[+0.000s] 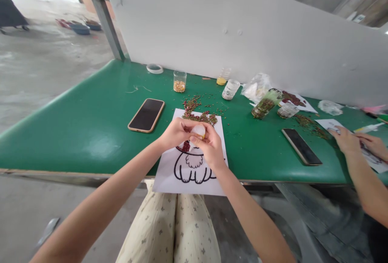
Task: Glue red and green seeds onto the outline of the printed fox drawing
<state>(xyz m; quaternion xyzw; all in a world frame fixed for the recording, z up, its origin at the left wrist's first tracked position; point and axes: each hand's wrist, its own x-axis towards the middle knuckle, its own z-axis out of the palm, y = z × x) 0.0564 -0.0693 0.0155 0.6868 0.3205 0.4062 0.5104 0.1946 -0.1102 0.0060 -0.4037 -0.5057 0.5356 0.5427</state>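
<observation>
A small white bottle with a yellow cap sits pinched between both hands, the left hand curled around one side and the right hand closed on the other, just above the animal drawing underneath.

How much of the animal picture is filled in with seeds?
Only the top of the animal drawing carries seeds. Both hands, left hand and right hand, hold a small pale container over it. The body and paws remain bare outlines.
</observation>
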